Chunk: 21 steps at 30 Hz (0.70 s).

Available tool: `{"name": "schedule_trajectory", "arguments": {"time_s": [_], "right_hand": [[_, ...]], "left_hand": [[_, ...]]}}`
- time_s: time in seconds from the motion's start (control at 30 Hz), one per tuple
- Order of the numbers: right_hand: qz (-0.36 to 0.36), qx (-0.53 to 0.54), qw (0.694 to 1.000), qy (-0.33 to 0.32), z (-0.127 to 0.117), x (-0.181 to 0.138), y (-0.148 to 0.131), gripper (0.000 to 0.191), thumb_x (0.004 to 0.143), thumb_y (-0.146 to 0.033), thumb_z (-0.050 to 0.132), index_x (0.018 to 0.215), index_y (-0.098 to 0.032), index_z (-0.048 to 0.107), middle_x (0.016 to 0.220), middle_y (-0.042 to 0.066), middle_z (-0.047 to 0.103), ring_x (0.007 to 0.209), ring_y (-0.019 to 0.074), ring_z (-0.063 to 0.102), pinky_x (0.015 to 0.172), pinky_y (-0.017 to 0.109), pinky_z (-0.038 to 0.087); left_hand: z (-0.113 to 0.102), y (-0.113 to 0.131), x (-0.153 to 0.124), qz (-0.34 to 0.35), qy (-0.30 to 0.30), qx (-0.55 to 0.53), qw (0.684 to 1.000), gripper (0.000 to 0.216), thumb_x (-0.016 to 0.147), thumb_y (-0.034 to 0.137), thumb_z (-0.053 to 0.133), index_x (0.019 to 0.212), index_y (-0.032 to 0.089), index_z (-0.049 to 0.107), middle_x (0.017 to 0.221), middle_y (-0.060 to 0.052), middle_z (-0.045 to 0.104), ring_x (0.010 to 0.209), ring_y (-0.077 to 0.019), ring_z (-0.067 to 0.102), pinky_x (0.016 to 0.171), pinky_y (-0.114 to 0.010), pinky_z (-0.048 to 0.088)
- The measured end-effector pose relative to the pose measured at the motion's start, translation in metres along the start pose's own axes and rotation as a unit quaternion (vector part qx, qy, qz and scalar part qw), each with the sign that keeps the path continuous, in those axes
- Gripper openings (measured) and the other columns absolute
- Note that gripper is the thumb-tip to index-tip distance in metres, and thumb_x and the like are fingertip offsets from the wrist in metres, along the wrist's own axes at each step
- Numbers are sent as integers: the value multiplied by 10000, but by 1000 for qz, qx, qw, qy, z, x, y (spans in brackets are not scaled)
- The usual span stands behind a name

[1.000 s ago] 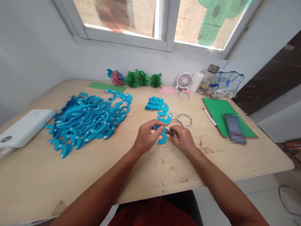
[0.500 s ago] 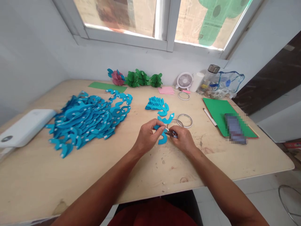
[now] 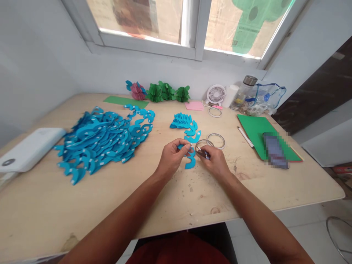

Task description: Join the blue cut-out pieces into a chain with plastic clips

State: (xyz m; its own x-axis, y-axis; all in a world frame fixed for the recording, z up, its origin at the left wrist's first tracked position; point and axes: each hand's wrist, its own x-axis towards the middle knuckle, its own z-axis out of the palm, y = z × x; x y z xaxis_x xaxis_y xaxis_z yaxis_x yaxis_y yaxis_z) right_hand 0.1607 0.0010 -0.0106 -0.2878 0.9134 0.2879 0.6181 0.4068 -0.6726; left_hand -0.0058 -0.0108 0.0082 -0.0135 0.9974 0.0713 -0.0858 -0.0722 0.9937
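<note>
My left hand (image 3: 172,156) is closed, pinching a curved blue paper piece (image 3: 180,146) between thumb and fingers; a tiny white bit shows at the fingertips. Opposite it, my right hand (image 3: 215,158) grips what looks like small dark scissors (image 3: 203,153), pointing left, with a white scrap near the tip. The handles are mostly hidden by my fingers. Below my left fingertips lies another blue piece (image 3: 190,163). Just beyond my hands is a blue strip (image 3: 194,138) with a white patch. A roll of tape (image 3: 202,142) touches or nearly touches my right fingers.
A big heap of blue pieces (image 3: 101,139) covers the left side, beside a white power bank (image 3: 31,149). A smaller blue row (image 3: 181,120) lies ahead. Another tape roll (image 3: 216,140), a pen (image 3: 245,137), green sheets (image 3: 255,128) and a blurred phone (image 3: 275,149) are rightward. A fan (image 3: 216,94) stands behind.
The scissors have drawn slightly right, away from my left fingers, with a white scrap near their tip. The blue strip beyond my hands has shifted a little left.
</note>
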Motion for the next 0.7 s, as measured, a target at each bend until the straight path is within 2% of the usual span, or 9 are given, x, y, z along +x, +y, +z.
{"name": "schedule_trajectory", "arguments": {"time_s": [0.13, 0.27, 0.7], "right_hand": [[50, 145, 988, 30, 0, 1, -3, 161, 789, -314, 535, 735, -178, 601, 622, 0, 529, 560, 120, 448, 531, 236, 340], [83, 232, 969, 20, 1, 1, -6, 142, 762, -314, 574, 758, -174, 603, 649, -1, 534, 555, 109, 434, 524, 233, 343], [82, 239, 967, 32, 3, 1, -9, 105, 739, -272, 602, 720, -174, 570, 599, -32, 467, 537, 92, 382, 508, 226, 308]], "left_hand": [[3, -3, 0, -15, 13, -14, 1000, 176, 696, 324, 654, 718, 153, 616, 640, -4, 645, 574, -130, 600, 587, -265, 514], [6, -7, -2, -27, 12, -3, 1000, 192, 682, 339, 663, 717, 153, 634, 652, -13, 656, 562, -129, 597, 556, -254, 504], [10, -14, -4, -28, 6, 20, 999, 219, 665, 367, 662, 708, 153, 650, 596, -12, 630, 551, -127, 575, 515, -229, 480]]}}
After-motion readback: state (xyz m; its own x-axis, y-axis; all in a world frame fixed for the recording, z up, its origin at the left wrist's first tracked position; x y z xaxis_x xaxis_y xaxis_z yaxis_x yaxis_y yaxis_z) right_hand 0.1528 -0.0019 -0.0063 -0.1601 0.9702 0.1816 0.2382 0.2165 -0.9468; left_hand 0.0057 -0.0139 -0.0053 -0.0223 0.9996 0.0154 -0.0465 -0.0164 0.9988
